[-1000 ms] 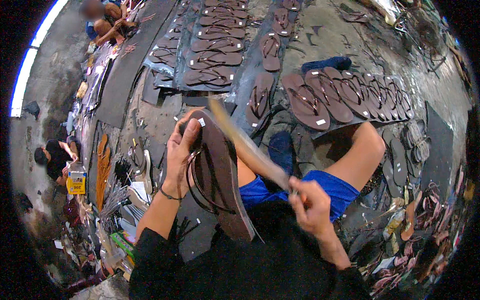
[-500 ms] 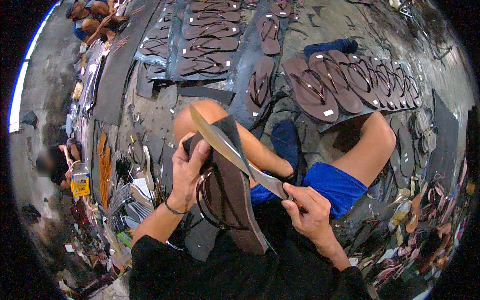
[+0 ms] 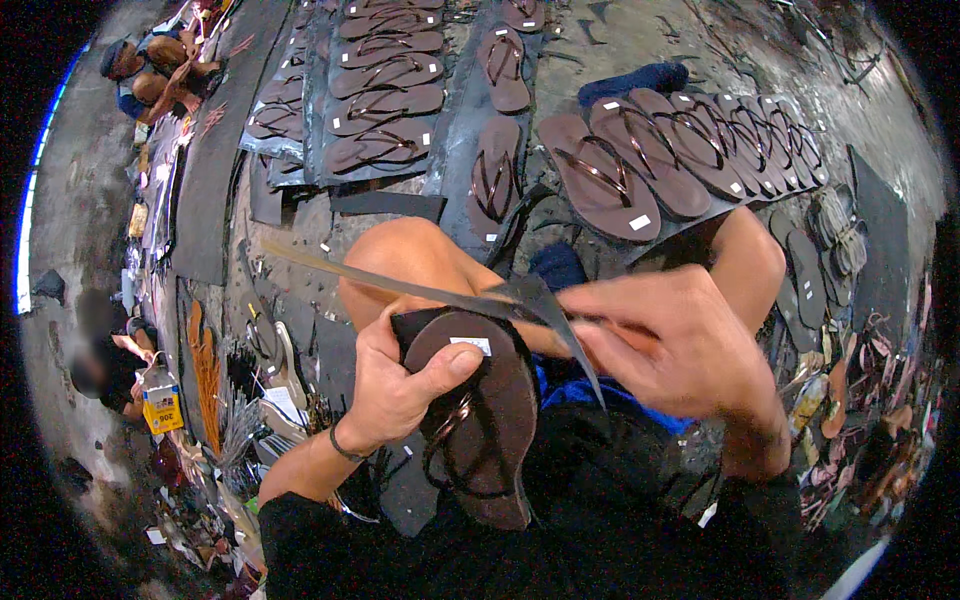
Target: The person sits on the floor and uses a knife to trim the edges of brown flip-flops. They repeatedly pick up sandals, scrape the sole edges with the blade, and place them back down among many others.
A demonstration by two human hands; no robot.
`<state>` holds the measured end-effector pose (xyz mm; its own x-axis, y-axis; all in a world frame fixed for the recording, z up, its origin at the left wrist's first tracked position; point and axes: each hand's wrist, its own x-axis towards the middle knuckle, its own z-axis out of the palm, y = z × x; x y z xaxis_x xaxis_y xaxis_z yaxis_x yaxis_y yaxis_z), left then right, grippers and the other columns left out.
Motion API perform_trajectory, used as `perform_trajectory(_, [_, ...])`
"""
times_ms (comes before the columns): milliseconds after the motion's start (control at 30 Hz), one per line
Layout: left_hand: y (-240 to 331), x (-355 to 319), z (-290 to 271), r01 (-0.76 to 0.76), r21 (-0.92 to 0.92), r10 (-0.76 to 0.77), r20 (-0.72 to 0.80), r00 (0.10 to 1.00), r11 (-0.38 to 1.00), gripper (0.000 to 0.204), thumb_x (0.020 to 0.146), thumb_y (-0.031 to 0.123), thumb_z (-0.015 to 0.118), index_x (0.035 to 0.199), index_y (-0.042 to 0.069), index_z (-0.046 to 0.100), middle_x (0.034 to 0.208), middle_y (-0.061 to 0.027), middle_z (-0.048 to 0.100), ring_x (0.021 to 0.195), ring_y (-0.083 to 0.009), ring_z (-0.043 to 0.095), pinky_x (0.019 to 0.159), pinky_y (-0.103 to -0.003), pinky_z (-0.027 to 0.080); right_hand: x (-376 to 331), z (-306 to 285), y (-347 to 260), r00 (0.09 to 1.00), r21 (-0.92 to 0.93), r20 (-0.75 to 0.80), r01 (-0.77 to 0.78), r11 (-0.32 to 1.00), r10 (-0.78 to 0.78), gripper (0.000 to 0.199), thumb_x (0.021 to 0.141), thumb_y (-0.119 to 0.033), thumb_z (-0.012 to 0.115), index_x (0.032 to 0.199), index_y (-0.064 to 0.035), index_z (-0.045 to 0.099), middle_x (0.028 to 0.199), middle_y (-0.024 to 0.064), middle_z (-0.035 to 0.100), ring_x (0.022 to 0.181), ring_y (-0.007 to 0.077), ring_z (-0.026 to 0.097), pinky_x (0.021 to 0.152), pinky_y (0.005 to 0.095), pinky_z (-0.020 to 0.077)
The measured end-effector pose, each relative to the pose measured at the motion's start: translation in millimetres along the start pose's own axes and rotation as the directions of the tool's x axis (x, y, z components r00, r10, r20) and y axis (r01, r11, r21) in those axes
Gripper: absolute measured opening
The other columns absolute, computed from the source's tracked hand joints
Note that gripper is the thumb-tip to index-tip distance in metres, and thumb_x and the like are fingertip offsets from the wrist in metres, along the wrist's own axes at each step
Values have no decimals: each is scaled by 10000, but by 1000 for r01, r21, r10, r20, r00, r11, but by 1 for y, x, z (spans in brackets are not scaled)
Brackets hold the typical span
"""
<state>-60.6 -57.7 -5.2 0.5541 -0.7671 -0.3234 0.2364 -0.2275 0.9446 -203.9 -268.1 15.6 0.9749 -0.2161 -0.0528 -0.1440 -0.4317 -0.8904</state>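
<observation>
The left hand (image 3: 405,385) is wrapped around one round end of a dark brown, flat flip-flop (image 3: 500,420) with shiny brown straps; the thumb lies on top, by a small white sticker (image 3: 470,347), probably to stop it slipping. The right hand (image 3: 670,335) is blurry, but its fingers look curled around the near end of a long, thin, curved metal knife (image 3: 375,273); its handle is hidden. The blade lies across the far end of the flip-flop; I cannot tell if they touch. A thin black bendy strip (image 3: 575,345) hangs beside the right hand. The flip-flop is over the lap, near a bare knee (image 3: 405,255), maybe so both hands can reach it easily. Farther out, brown flip-flops lie in neat rows (image 3: 385,110) on dark sheets, and more overlap in a slanted line (image 3: 600,180), perhaps to save room.
</observation>
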Motion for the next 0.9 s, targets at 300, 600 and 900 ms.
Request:
perform_trajectory(300, [6,16,-3,-253,-579,-18,-421,907,775,280,917,216,554,1132,38,558,1067,-80,631,995,-195,612,833,-310,521,-36,-21,43,852,359,-466,-66,931,240,310,947,-150,533,1219,-1,548,955,128,671,617,97,576,552,229,475])
perform_trajectory(600, [-55,17,75,-84,-884,-291,-240,926,460,246,878,143,653,1098,36,620,1101,-101,648,909,-185,667,802,-296,578,-135,90,50,823,-14,-547,-193,981,154,310,822,-108,687,1116,-21,638,829,100,651,673,203,577,612,308,477])
perform_trajectory(900, [-50,5,84,-20,-857,-321,-214,923,514,273,920,229,605,1155,90,596,1067,-58,654,952,-186,646,772,-275,577,-147,101,51,837,-9,-531,-166,986,136,294,807,-112,712,1080,-15,661,861,117,678,602,182,601,539,279,493])
